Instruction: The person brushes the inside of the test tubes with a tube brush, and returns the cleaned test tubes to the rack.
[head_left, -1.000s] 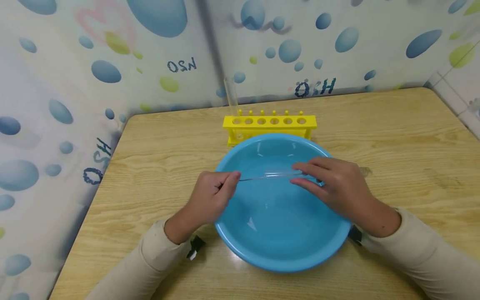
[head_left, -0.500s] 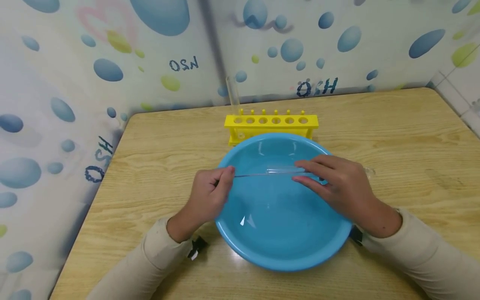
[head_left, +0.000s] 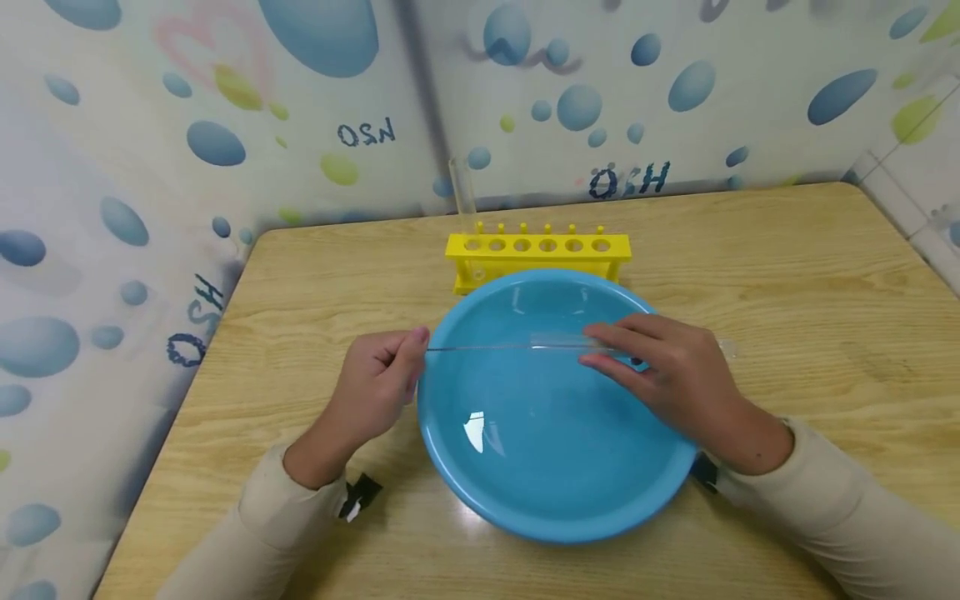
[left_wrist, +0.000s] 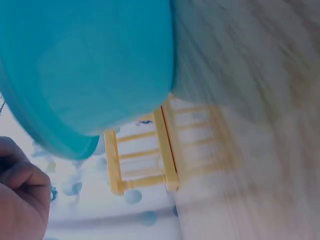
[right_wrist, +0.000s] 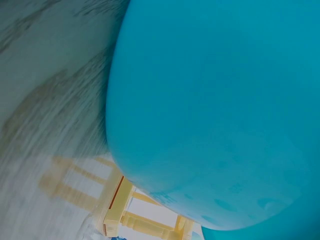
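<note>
Over the blue basin (head_left: 555, 529), my right hand (head_left: 667, 375) holds a clear test tube (head_left: 558, 341) sideways between thumb and fingers. The tube's other end (head_left: 729, 348) shows beyond the hand. My left hand (head_left: 375, 383), at the basin's left rim, pinches the thin wire handle (head_left: 480, 347) of what looks like a test tube brush. The wire runs straight into the tube's left end; any bristles are hidden by the right hand. In the left wrist view, curled fingers (left_wrist: 22, 185) and a bit of twisted wire (left_wrist: 2, 106) show beside the basin.
Behind the basin stands a yellow test tube rack (head_left: 537, 246). Another clear tube (head_left: 462, 187) stands upright in its leftmost hole. The wooden table (head_left: 322, 292) meets a patterned wall (head_left: 300, 100) at the back. Both wrist views are mostly filled by the basin's outer side (right_wrist: 200, 100).
My left hand has moved left, from over the basin to its rim, and a longer stretch of wire shows outside the tube. The right hand and tube have stayed nearly in place.
</note>
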